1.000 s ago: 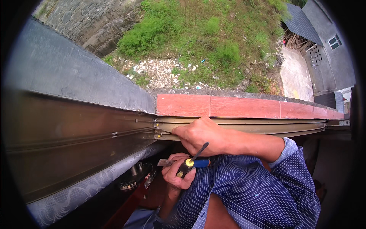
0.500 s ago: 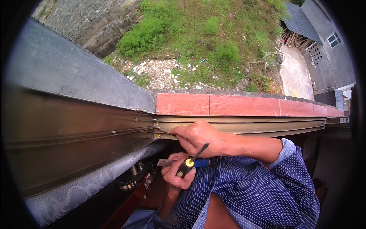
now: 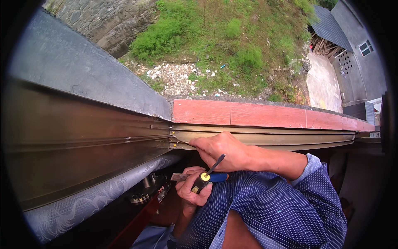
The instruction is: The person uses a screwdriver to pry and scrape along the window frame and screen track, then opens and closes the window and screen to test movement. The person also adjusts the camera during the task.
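Observation:
My left hand is closed round two tools at once. One is a screwdriver with a black and yellow handle, its flat tip pointing up and to the right. The other is a scraper with a flat metal blade and a blue handle. Just above, my right hand lies over the bronze window frame's bottom track, fingers pinched together and pointing left toward the frame corner. Something thin seems to stick out from its fingertips, too small to name. Yellow-headed screws show at that corner.
Beyond the track runs a sill of red tiles, with a grey wall at left. Outside lies a weedy slope with rubble far below. A rolled grey patterned cloth lies along the frame's inner side, beside dark metal parts.
My right fingertips have drawn slightly right, away from the frame corner, and the thin thing there shows more. My left hand keeps the same hold on both tools.

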`<state>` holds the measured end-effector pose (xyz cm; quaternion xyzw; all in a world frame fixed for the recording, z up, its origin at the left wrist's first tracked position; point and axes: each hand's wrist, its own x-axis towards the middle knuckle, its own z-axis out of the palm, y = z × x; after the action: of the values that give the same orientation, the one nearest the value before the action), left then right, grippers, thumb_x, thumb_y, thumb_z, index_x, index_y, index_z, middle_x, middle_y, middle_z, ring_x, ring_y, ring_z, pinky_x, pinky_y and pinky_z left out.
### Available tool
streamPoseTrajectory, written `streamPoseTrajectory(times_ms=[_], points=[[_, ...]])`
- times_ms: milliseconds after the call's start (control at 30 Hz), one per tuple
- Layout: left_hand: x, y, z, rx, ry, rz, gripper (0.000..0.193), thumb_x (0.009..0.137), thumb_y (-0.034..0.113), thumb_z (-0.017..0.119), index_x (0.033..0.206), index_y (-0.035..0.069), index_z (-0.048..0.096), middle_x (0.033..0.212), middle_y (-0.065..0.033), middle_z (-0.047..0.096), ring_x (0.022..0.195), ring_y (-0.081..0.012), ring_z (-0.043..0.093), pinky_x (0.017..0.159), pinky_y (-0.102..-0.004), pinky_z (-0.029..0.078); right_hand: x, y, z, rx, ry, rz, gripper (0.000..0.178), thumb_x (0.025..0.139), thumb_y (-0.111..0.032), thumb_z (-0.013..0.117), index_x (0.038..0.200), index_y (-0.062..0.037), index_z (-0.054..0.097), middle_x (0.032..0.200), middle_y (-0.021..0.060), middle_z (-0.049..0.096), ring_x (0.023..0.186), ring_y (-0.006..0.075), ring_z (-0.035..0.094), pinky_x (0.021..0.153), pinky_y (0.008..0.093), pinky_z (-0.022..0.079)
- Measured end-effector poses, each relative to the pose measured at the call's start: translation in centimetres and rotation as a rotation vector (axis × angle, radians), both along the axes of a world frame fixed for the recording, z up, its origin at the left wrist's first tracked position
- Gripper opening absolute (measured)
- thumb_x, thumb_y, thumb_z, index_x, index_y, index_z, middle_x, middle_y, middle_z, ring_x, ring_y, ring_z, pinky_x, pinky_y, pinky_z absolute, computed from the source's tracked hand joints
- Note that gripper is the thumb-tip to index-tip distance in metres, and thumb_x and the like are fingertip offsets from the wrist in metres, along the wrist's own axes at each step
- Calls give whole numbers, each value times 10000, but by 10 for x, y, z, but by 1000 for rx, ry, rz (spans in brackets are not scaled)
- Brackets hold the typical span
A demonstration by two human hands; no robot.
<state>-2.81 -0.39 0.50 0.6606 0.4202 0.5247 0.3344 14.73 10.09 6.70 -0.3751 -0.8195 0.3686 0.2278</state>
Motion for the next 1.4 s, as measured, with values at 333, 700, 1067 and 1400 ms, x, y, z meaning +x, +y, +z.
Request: streamPoseTrajectory(times_ms=[333,700,1067,1400], points=[[3,2,2,-27,15,-4,341,755,168,756,985,-59,649,856,-200,695,820,-349,690,761,-389,555,0,-2,-13,-54,194,-48,252,769,-92,655,987,29,618,624,186,619,604,398,646,555,477,516],[8,6,2,-28,2,-21,330,742,162,755,968,-57,654,841,-190,695,822,-343,692,761,-388,556,15,-1,4,-123,104,-93,253,884,-66,577,1091,50,666,710,211,665,625,356,685,575,418,554],[9,5,-1,-10,3,-11,346,751,164,760,992,-60,653,846,-197,697,811,-348,695,751,-385,557,13,5,4,107,-25,13,303,823,-60,617,1110,34,633,705,177,643,560,378,634,522,452,518],[7,5,0,-17,3,0,345,755,178,757,980,-62,654,846,-201,697,811,-348,694,753,-391,557,4,6,3,-70,6,-28,296,841,-67,589,1099,62,656,725,228,660,623,390,663,564,452,540]])
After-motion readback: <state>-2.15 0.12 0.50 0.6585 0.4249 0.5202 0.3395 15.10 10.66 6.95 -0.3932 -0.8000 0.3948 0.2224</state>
